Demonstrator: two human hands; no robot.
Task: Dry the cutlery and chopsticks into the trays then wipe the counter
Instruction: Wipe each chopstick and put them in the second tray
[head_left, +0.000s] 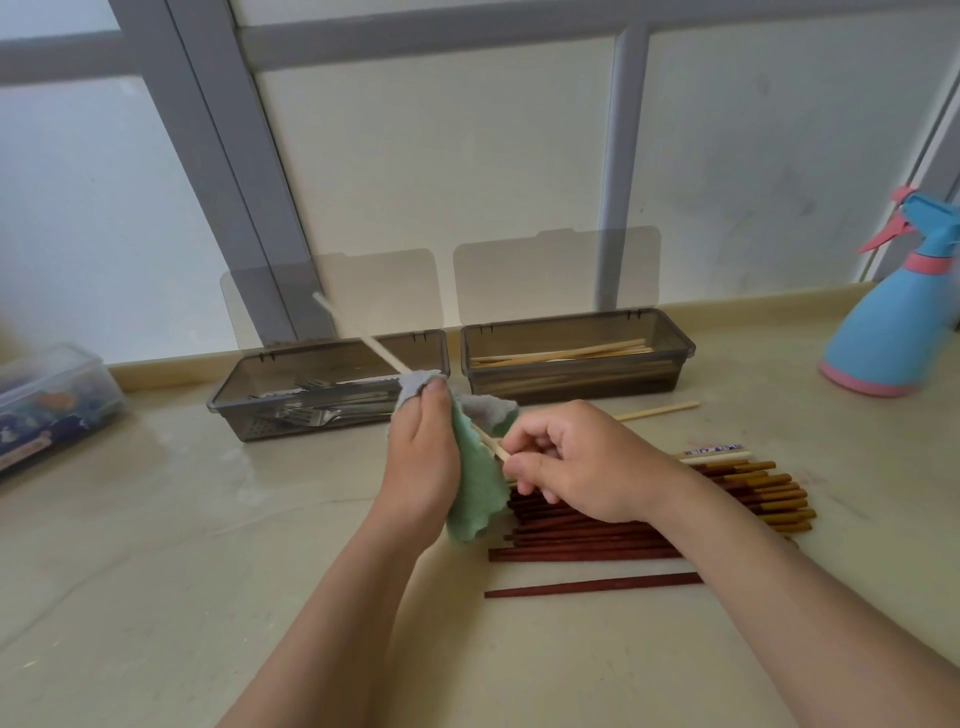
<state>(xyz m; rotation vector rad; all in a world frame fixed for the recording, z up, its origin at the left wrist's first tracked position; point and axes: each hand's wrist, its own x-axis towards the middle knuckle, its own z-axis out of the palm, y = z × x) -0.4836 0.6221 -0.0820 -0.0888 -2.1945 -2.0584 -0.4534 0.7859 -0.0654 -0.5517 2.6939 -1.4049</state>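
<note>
While fingers (527, 460) of the right hand (587, 467) pinch the pale chopstick (371, 340) by its near end, the left hand (421, 452) grips the cloth (478, 493) round its middle. Its long axis slants away leftward over the cutlery tray (226, 382); the chopstick tray (680, 358) sits rightward, nearer the right hand.

Soft daylight through frosted window (441, 156); faint glare on counter (171, 499); edges bowed, left box (49, 402) blurred.

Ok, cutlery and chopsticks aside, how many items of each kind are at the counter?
Smoky grey plastic trays: 2
Blue-and-pink plastic spray bottle: 1
Green-and-grey cloth: 1
Clear plastic lidded box: 1
Total: 5
</note>
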